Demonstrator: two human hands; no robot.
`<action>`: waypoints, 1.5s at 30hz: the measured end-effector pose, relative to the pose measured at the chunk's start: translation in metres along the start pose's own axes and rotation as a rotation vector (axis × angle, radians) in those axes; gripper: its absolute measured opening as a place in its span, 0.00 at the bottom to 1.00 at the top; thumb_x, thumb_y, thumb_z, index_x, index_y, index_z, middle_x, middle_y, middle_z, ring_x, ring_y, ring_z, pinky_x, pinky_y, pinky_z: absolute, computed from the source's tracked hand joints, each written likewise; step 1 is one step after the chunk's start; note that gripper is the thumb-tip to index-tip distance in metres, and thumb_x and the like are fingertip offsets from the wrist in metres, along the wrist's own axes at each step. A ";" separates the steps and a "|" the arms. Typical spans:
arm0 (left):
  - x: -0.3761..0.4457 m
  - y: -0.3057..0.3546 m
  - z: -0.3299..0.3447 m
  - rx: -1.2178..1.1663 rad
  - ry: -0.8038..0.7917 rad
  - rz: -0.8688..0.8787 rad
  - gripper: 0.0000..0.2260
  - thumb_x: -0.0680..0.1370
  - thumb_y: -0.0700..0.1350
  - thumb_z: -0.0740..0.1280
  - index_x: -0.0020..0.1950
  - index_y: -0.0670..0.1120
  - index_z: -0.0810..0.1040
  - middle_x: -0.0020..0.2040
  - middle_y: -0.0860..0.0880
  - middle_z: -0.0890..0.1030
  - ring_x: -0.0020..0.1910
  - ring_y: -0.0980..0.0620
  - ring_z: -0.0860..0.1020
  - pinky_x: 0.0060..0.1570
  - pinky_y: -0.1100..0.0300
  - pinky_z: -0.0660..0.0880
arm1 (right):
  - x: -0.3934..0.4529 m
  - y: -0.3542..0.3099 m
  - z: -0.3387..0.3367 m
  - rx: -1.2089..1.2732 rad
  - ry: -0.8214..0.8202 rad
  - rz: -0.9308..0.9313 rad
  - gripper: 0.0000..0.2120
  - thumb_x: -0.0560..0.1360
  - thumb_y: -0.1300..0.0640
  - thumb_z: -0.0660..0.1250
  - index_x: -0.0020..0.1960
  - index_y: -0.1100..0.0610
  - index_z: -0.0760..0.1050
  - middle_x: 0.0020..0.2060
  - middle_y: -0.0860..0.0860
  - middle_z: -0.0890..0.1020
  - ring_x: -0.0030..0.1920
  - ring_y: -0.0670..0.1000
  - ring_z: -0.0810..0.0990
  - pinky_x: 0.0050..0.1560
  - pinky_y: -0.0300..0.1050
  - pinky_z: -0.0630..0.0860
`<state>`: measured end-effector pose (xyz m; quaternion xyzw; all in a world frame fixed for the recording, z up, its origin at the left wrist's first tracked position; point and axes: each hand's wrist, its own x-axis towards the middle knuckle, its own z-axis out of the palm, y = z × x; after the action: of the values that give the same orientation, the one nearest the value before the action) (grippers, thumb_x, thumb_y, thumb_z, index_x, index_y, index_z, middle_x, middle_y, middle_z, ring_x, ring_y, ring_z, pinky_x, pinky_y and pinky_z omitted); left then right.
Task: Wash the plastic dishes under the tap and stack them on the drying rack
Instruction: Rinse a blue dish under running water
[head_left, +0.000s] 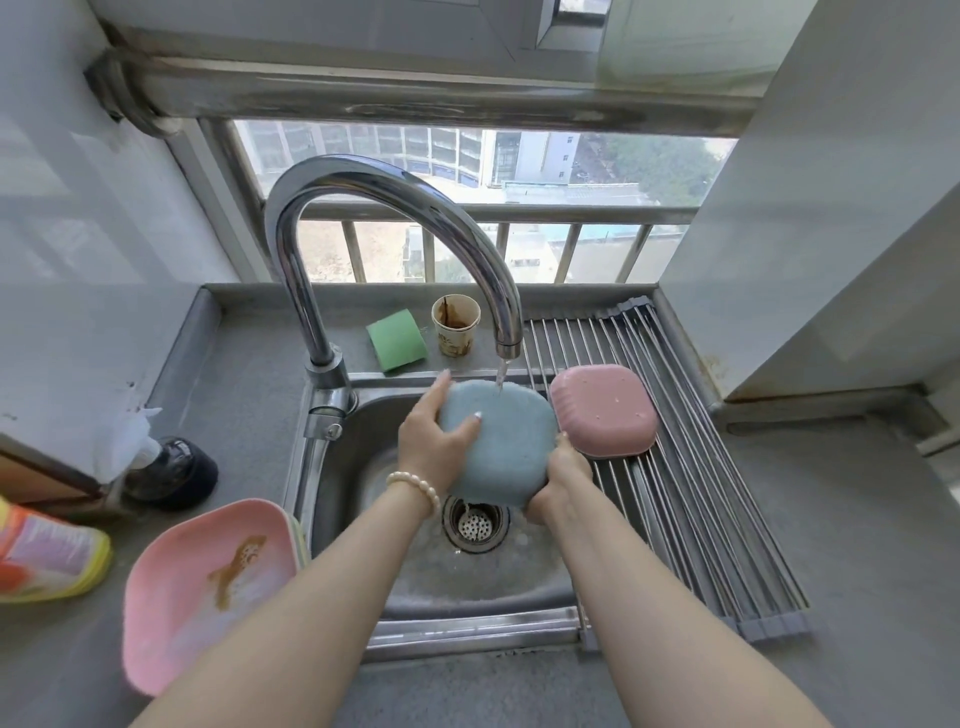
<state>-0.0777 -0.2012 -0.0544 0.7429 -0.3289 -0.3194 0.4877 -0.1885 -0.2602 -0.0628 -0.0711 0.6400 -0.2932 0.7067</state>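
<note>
Partly hidden: right hand (558, 480) behind blue dish (498, 441).

Daylight poured in through the window (467, 171) at twelve o'clock and lit everything brightly and evenly. It glared along the curved tap (395, 208) and laid pale highlights on the wet sink (363, 431). The walls at nine and three o'clock looked washed out and hazy. My forearms threw only soft, faint shadows. The wide lens bowed the frame: the window bar at twelve o'clock curved, and the counter (831, 519) edges leaned outward. The centre was fairly sharp, but the corners at seven and four o'clock were smeared and soft.
</note>
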 end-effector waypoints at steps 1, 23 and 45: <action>0.001 0.000 0.000 -0.210 0.011 -0.138 0.30 0.71 0.46 0.73 0.72 0.45 0.68 0.68 0.46 0.72 0.62 0.47 0.74 0.64 0.50 0.72 | 0.004 -0.001 0.001 -0.030 -0.020 0.016 0.19 0.77 0.42 0.62 0.54 0.56 0.80 0.47 0.53 0.85 0.47 0.59 0.84 0.52 0.64 0.78; 0.001 -0.008 -0.008 -0.462 0.290 -0.553 0.27 0.81 0.58 0.54 0.49 0.36 0.78 0.52 0.39 0.81 0.53 0.42 0.79 0.58 0.51 0.74 | -0.036 0.044 0.033 -1.743 -0.139 -1.221 0.40 0.69 0.38 0.28 0.78 0.49 0.48 0.78 0.52 0.48 0.77 0.55 0.44 0.74 0.58 0.39; 0.000 0.025 -0.002 0.307 0.191 -0.066 0.21 0.78 0.52 0.62 0.27 0.45 0.69 0.33 0.40 0.78 0.41 0.39 0.77 0.37 0.55 0.66 | -0.021 -0.052 0.042 -1.187 -0.153 -0.666 0.16 0.82 0.58 0.53 0.64 0.61 0.73 0.62 0.59 0.77 0.64 0.57 0.73 0.60 0.44 0.66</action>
<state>-0.0811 -0.2082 -0.0300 0.8460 -0.3015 -0.2092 0.3867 -0.1654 -0.3035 -0.0132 -0.6600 0.5848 -0.0885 0.4633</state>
